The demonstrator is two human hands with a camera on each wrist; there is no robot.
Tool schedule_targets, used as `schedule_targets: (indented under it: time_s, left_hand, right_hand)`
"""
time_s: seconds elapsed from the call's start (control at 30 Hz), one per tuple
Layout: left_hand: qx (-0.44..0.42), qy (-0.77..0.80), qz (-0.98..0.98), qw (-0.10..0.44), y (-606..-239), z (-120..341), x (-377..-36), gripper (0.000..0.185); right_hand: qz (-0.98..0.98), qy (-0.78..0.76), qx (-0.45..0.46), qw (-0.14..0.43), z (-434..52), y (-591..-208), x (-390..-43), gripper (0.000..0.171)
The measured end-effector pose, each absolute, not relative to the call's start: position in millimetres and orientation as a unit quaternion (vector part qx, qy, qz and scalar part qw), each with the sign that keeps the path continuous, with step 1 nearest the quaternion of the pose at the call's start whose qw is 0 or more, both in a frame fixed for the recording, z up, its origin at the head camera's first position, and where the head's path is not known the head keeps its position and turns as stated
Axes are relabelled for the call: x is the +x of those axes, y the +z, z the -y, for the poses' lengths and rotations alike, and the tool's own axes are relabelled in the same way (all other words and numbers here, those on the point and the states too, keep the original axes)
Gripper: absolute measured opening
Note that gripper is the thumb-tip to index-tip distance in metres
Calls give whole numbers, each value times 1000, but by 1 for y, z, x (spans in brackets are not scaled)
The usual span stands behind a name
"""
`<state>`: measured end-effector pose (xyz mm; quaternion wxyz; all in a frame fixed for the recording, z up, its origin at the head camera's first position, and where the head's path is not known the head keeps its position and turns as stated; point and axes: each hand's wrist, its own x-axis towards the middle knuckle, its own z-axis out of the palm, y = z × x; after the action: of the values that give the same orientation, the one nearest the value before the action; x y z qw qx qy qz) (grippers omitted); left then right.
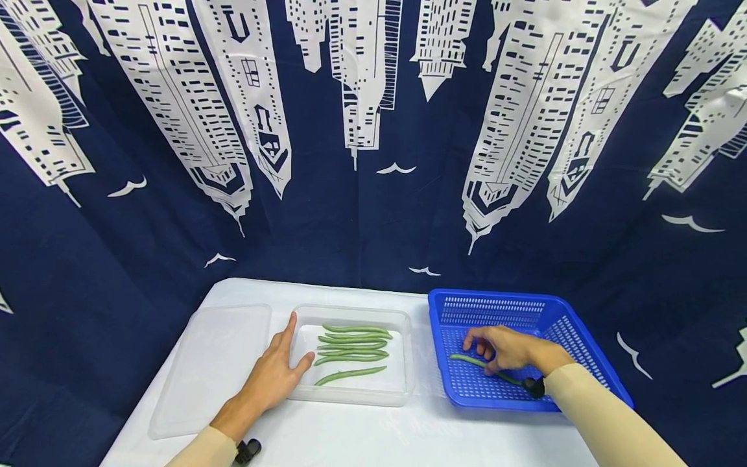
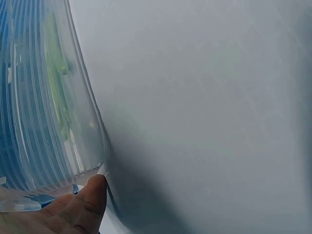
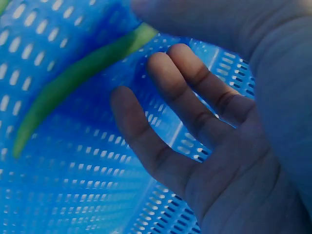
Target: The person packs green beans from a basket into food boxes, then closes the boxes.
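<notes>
While the right hand point(image 1: 506, 349) is lowered into the blue basket point(image 1: 560, 324), a single green bean point(image 1: 467, 359) is seen lying on the basket's perforated floor, partly covered by the fingers. In the right wrist view the fingers point(image 3: 161, 122) are shown loosely spread above the mesh, with the bean point(image 3: 73, 80) running under the index finger and thumb; whether it is actually pinched cannot be told. The left hand point(image 1: 274, 376) is laid flat against the near left corner of a clear plastic container point(image 1: 403, 389), fingers straight and nothing gripped; its thumb tip point(image 2: 92, 195) is seen touching the container's ribbed wall point(image 2: 48, 122) in the left wrist view. Several more green beans point(image 1: 353, 347) are laid side by side inside that container, roughly parallel. A clear lid point(image 1: 210, 363) is placed just left of the container, beside the left hand. The basket's raised wall stands between the two vessels.

Everything is set on a white table point(image 1: 362, 434), which is backed and flanked by a dark blue curtain point(image 1: 373, 214) printed with white skyscrapers and birds.

Both forearms are covered by beige sleeves, and a small black device is strapped at each wrist. The beans in the container are only made out as a green blur through its wall in the left wrist view.
</notes>
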<state>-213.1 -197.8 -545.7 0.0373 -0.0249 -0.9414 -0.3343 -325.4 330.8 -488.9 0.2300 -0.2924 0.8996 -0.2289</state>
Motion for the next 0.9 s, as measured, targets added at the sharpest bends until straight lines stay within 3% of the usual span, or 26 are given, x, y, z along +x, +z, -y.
schedule_targets:
  time_s: [0.4,0.9]
  left_hand:
    - [-24,-329,943,39,-547,198,-214,99]
    - [-23,-331,943,39,-549,198,-217,100]
  right_hand:
    - [-895,-212,-319,226,-334,-498,-327,59]
    - [-908,-216,-305,188,-335,-481,-323,53]
